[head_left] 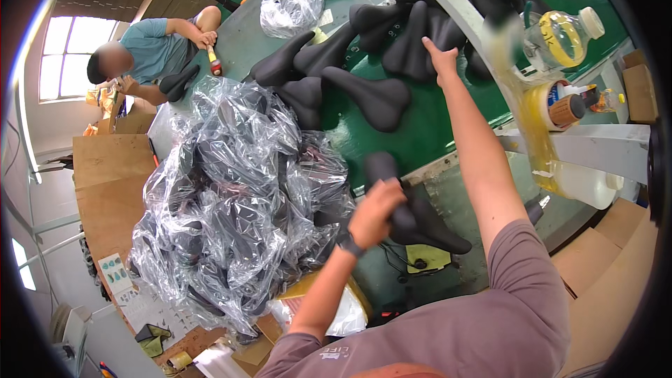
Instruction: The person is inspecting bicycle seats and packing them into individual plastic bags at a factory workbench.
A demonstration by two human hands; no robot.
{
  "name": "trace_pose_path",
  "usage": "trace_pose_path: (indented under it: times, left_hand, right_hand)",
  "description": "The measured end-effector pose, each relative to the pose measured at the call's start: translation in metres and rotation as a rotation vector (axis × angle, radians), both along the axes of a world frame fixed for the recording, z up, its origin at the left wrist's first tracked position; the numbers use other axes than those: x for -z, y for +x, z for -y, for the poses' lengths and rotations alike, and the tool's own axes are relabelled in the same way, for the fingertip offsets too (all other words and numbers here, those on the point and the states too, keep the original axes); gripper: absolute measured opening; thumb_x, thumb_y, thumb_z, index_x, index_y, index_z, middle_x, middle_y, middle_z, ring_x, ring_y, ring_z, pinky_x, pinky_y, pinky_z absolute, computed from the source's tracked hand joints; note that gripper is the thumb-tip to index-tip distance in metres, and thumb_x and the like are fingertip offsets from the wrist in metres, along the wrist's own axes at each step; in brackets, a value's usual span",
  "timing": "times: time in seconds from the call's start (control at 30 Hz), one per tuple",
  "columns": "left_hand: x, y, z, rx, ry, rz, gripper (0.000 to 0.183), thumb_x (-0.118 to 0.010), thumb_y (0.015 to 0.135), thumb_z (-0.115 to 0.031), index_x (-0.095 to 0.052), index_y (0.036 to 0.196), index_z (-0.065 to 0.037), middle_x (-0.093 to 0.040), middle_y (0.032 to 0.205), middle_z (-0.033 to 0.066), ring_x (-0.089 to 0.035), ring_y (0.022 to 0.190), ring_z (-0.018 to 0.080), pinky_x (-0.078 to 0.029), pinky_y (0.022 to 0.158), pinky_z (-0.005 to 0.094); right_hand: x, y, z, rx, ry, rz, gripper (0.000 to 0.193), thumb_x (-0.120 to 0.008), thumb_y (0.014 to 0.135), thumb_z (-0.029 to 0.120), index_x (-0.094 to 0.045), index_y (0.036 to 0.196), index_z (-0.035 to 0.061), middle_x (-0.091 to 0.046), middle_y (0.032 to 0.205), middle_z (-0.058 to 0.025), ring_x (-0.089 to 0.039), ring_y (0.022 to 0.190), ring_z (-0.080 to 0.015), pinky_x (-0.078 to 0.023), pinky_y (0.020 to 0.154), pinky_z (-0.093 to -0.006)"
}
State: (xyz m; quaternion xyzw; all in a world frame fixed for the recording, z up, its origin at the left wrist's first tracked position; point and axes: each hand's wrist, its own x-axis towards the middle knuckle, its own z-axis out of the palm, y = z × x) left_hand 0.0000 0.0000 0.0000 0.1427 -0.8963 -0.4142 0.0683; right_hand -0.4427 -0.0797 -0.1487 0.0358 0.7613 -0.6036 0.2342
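Observation:
A black bicycle saddle [420,220] is in my left hand [379,211], whose fingers are wrapped round its middle; the hand is slightly blurred and wears a dark wristband. My right arm stretches forward over the green conveyor belt. At its end my right hand [442,61] has its fingers apart, at the edge of another black saddle [408,45]; whether it touches that saddle I cannot tell. Several more saddles lie on the belt, among them a wide one [374,98] nearer to me. To the left, a large heap of saddles in clear plastic bags [231,203] covers the table.
A metal frame post [458,0] crosses at the right, with a plastic bottle [556,38] and a cup [549,105] fixed to it. Across the table at the left sits a person [150,49] with a saddle. A bundle of clear plastic [290,12] lies at the back.

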Motion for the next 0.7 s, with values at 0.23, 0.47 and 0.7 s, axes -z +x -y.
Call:
trace_pose_path:
  times: [0.23, 0.47, 0.7]
  left_hand:
    - [-0.031, 0.068, -0.041, 0.208, 0.273, 0.268, 0.044, -0.064, 0.078, 0.014, -0.079, 0.113, -0.007, -0.08, 0.123, 0.0136, -0.076, 0.118, 0.0389, -0.061, 0.103, 0.048]
    - [0.056, -0.032, 0.072, -0.744, 0.28, 0.043, 0.072, -0.082, 0.103, -0.028, -0.048, 0.156, 0.007, -0.065, 0.148, 0.0293, -0.063, 0.143, 0.0417, -0.048, 0.123, 0.0431]
    - [0.147, -0.137, 0.169, -0.939, 0.105, 0.111, 0.134, -0.097, 0.076, -0.065, -0.033, 0.173, 0.002, -0.056, 0.157, 0.037, -0.056, 0.149, 0.0517, -0.046, 0.125, 0.0525]
  right_hand:
    - [-0.025, 0.05, -0.05, -0.273, -0.277, 0.174, 0.069, -0.082, 0.099, 0.016, -0.042, 0.154, 0.0099, -0.068, 0.115, -0.0179, -0.073, 0.062, -0.0262, -0.059, 0.049, -0.0385]
    - [-0.097, 0.181, -0.232, -0.539, 0.291, 0.187, 0.112, -0.081, 0.094, 0.034, -0.017, 0.181, 0.0019, -0.077, 0.083, -0.0174, -0.071, 0.052, -0.0244, -0.059, 0.055, -0.0398]
    - [-0.187, 0.274, -0.314, -1.017, 0.684, -0.117, 0.081, -0.085, 0.092, 0.044, -0.06, 0.159, 0.0067, -0.077, 0.123, -0.0347, -0.074, 0.116, -0.0528, -0.059, 0.103, -0.0568]
